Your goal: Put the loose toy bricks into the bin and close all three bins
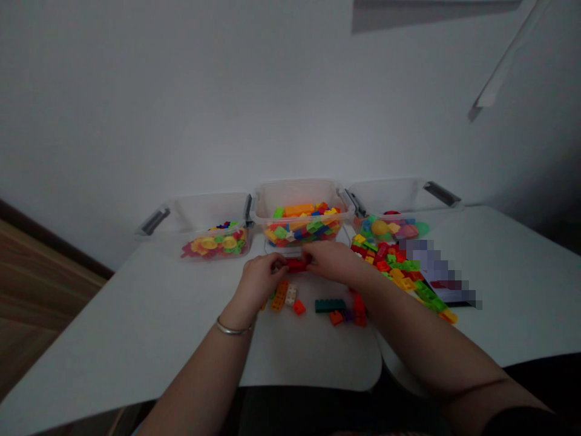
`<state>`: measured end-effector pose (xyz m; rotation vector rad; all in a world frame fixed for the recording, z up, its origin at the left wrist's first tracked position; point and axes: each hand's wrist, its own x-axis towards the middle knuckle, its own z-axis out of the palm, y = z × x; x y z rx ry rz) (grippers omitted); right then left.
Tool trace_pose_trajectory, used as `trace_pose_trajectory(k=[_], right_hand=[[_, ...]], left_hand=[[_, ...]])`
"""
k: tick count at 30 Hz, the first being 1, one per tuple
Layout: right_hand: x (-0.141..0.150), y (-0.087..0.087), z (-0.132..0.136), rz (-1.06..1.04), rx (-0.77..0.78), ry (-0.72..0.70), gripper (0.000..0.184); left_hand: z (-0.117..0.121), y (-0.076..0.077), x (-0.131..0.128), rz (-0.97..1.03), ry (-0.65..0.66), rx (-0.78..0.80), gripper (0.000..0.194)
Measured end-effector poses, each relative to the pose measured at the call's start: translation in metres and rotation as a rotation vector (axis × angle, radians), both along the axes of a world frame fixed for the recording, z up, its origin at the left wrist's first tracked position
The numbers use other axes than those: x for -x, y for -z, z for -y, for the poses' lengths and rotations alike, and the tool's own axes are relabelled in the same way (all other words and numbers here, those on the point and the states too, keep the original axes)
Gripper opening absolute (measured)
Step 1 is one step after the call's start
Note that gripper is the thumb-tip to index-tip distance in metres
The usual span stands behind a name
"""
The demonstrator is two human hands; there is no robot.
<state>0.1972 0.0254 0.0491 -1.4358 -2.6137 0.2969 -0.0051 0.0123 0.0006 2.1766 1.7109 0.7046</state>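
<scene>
I had both hands meeting over the table [313,357], about midway between its front edge and the back edge along the wall. The left hand [261,275], with a bangle [231,330] on its wrist, pinched the left end of a red block [297,265] between thumb and fingers. The right hand [329,260] had its fingers drawn together on the other end, so the block lay across the gap between the two hands. The fingertips hid both its ends, and from my view I couldn't tell whether it was one piece or several joined.

Nearer the front edge, just below the left hand, I saw an orange block [278,297], a cream block [291,294] beside it and a small red-orange block [298,307]. To their right lay a dark green block [330,306], a small orange one, a purple one and some red blocks [359,310] near the right forearm.

Toward the back edge, three clear bins stood in a row: the left bin [206,209], the middle bin [295,195] and the right bin [390,195], all holding colourful pieces. Beyond the right forearm, a loose pile of bricks [399,277] spread beside a pixelated booklet [431,263].
</scene>
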Motion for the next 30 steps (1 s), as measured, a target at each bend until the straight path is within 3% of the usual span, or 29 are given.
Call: trace_pose_trajectory(k=[4,8,13,16,20,24,30], right_hand=[[-0.015,-0.02,-0.001,-0.267,-0.155,-0.021,0.011],[-0.028,-0.036,-0.002,-0.566,-0.462,-0.038,0.013],[-0.038,-0.034,-0.015,-0.721,-0.687,0.107,0.018],[-0.041,-0.021,-0.029,-0.67,-0.677,0.159,0.021],[-0.041,-0.01,-0.04,-0.516,-0.597,0.114,0.025],[-0.034,-0.011,-0.034,-0.353,-0.514,0.053,0.029],[-0.025,-0.013,-0.024,-0.222,-0.549,0.068,0.047]], left_hand=[[0.002,-0.005,-0.001,0.161,-0.014,0.0,0.023],[0.002,-0.005,0.0,0.185,-0.035,-0.013,0.025],[0.0,-0.001,0.001,0.238,-0.082,-0.036,0.037],[-0.001,0.001,0.001,0.3,-0.08,-0.02,0.037],[-0.004,0.003,0.002,0.268,-0.055,-0.01,0.027],[-0.006,0.005,0.004,0.233,-0.032,-0.054,0.026],[-0.008,0.008,0.006,0.217,-0.035,-0.07,0.027]])
